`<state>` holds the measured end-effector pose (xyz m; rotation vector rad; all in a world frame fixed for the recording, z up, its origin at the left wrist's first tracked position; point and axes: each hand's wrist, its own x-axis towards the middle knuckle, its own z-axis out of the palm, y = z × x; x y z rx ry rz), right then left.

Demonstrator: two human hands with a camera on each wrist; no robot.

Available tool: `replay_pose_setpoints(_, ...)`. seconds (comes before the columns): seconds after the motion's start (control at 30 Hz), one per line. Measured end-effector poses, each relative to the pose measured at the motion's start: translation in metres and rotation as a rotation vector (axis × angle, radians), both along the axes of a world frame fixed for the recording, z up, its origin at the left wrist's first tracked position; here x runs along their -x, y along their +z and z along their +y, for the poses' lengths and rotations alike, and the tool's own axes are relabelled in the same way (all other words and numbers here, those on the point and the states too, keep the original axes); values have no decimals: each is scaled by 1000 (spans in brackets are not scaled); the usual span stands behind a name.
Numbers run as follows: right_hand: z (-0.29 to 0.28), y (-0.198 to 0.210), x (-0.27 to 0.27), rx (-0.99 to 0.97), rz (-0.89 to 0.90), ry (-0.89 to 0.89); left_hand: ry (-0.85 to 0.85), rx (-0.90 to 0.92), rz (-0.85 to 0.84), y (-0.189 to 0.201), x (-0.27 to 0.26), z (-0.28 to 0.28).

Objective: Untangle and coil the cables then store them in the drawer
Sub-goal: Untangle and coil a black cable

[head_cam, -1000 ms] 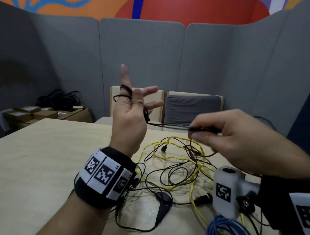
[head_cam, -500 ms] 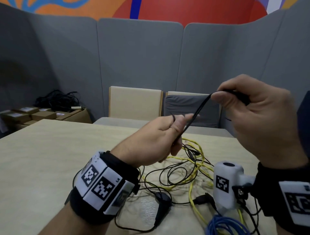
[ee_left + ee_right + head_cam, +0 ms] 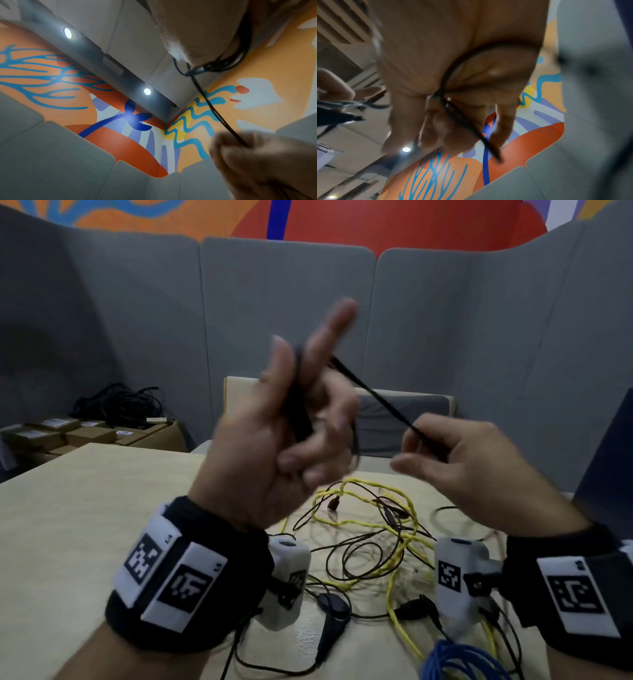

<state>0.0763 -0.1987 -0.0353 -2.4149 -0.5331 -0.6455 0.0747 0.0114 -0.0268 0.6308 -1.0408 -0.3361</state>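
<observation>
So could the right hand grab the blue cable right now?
Probably not yet. The right hand is pinching the black cable that winds onto the left hand. The blue cable lies uncovered on the table below that wrist, reachable once it lets go.

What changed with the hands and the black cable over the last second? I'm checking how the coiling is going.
The left hand dropped with fingers closed half a second ago and is raised again, the black cable looped round its fingers. The right hand swung up, then came back down to the right, pinching the cable throughout. The yellow cable, blue cable and other black leads on the table lie as they did.
</observation>
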Motion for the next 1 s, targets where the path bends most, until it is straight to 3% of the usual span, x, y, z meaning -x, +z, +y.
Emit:
replay_pose_setpoints(0.1, -11, 0, 0, 68, 186, -16, 218, 130, 10, 8, -6, 16)
replay_pose_setpoints(0.2, -21, 2, 0, 138, 332, -119, 465, 256, 126, 9, -13, 29)
replay_pose_setpoints(0.3, -29, 0, -1, 259, 508, -245, 529, 283, 184, 8, -16, 31)
replay_pose_setpoints(0.4, -33, 0, -1, 280, 577, -232, 435, 161, 151, 6, -13, 19)
replay_pose_setpoints(0.47, -33, 3, 0, 275, 530, -168, 320, 56, 126, 0, -11, 5)
replay_pose_setpoints(0.63, -3, 5, 3, -193, 167, 227, 66, -91, 142, -12, -3, -19)
replay_pose_setpoints(0.7, 11, -3, -2, -262, 85, 366, 8, -114, 156, -12, -1, -20)
replay_pose_setpoints(0.83, 29, -14, -6, -451, 214, 588, -113, -63, 173, -8, -2, -10)
replay_pose_setpoints(0.93, 36, -18, -4, -559, 328, 559, -85, 13, 207, -4, -4, -6)
replay_pose_setpoints(1.0, 37, -21, -5, -491, 388, 498, -24, 75, 243, -2, -6, -2)
